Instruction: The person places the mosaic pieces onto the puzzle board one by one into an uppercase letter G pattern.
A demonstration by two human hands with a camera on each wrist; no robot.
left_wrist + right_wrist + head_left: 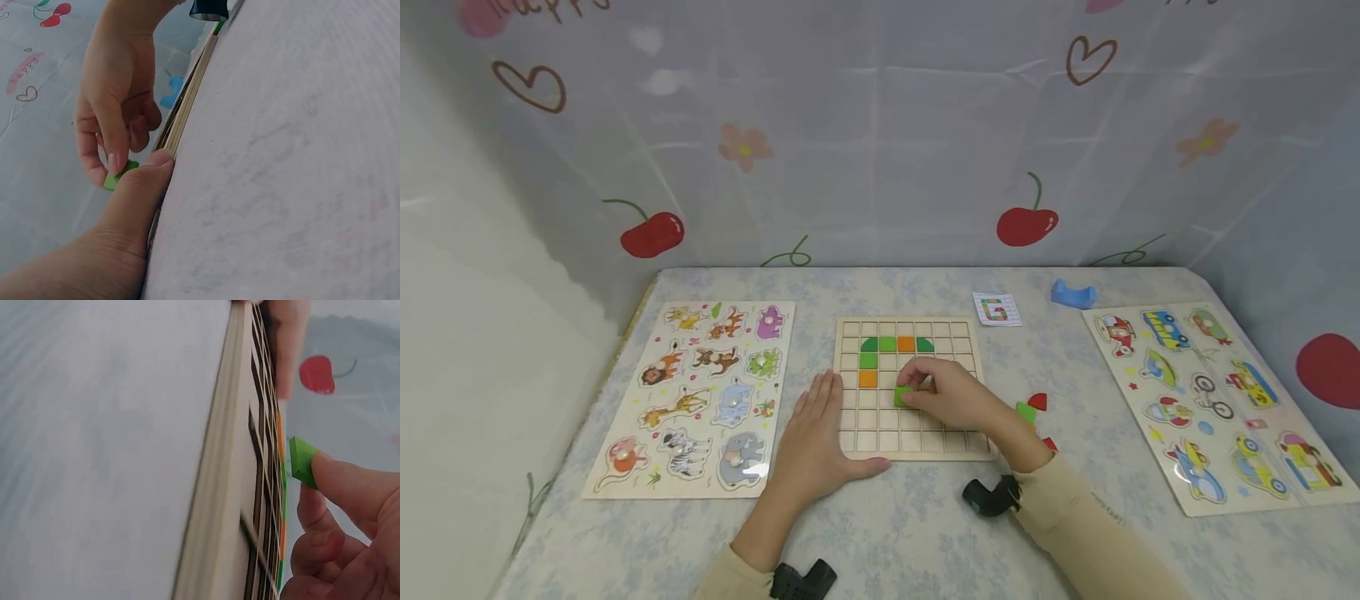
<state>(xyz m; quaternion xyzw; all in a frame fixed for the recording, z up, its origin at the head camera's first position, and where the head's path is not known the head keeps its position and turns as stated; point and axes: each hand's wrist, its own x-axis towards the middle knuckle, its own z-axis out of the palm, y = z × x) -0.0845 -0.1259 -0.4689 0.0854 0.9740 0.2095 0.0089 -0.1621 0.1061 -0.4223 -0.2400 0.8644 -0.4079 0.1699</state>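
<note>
My right hand (pixel 951 392) pinches a light green square tile (pixel 302 459) between thumb and finger, over the middle of a wooden grid board (pixel 913 446). Along the board's left edge lies my left hand (pixel 812 437), its fingers straight and its thumb (pixel 140 181) at the near edge. In the grid's upper part sit dark green rounded corner pieces (pixel 869 344), a green square (pixel 887 344) and an orange square (pixel 906 344). Below the left corner piece come another green square (pixel 868 361) and an orange square (pixel 868 378).
Right of the board, partly behind my right forearm, lie loose red pieces (pixel 1037 402) and a green piece (pixel 1025 412). A pattern card (pixel 997 309) and a blue holder (pixel 1073 294) lie farther back. An animal puzzle (pixel 651 487) flanks the left; a vehicle puzzle (pixel 1195 504) the right.
</note>
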